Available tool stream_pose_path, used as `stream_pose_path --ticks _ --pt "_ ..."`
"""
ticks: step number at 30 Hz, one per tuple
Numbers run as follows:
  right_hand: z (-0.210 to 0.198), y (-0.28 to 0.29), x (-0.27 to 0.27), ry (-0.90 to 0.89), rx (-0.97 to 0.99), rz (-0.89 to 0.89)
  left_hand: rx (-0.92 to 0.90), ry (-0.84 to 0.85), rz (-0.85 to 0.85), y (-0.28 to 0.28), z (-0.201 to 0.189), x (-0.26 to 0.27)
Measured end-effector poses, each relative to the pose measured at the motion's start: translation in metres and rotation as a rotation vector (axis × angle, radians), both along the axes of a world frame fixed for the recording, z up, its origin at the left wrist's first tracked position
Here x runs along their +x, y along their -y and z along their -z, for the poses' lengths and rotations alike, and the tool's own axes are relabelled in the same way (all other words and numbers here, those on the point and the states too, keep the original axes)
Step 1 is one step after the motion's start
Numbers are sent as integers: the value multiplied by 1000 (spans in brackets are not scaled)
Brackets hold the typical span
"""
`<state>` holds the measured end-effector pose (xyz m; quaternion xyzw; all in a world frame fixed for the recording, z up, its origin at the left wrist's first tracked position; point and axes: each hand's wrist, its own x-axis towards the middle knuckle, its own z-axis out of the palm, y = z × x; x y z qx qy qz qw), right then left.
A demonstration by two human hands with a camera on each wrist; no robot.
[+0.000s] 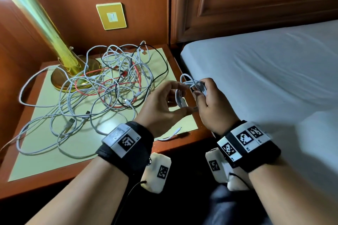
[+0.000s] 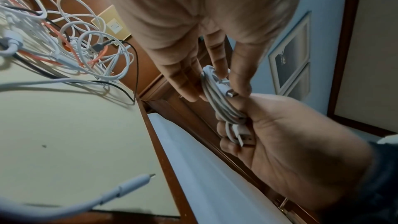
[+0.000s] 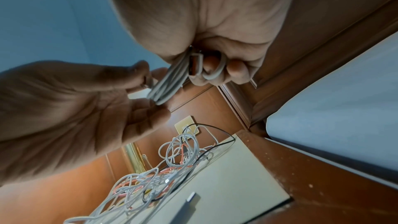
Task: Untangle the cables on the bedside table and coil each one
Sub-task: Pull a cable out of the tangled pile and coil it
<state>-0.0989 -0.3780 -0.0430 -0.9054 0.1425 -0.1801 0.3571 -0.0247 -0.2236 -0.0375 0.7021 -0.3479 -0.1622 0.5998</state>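
While our right hand (image 1: 210,100) grips the white coil (image 2: 217,94) above the tabletop (image 1: 54,153) edge and our left hand (image 1: 161,107) pinches its loose plug end, we should tuck that end snugly, clear of the tangle (image 1: 102,86).

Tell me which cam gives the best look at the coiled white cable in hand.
Left wrist: the coiled white cable shows its stacked loops and both plugs, pinched by the left hand and gripped in the right hand. The right wrist view shows it blurred and partly hidden by fingers. The head view shows it small.
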Motion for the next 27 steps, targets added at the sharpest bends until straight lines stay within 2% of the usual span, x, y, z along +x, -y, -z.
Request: stream_pose_path --ticks 4,7,10,15,20,24,27 --pt "3 4 0 13 3 15 34 99 29 2 1 -4" --pt "3 1 0 15 14 -8 29 185 -31 4 4 -2" --pt "2 -2 0 25 20 -13 -1 199 -101 2 5 3" --pt "3 -1 4 -19 50 35 -153 -116 -142 -4 3 12" --pt "3 7 6 16 -8 50 -270 -268 -184 -8 -6 17" --pt "2 12 5 -20 5 37 -237 -330 -229 -13 -8 18" --pt "4 14 2 -45 65 23 -109 -335 -187 -19 -7 21"
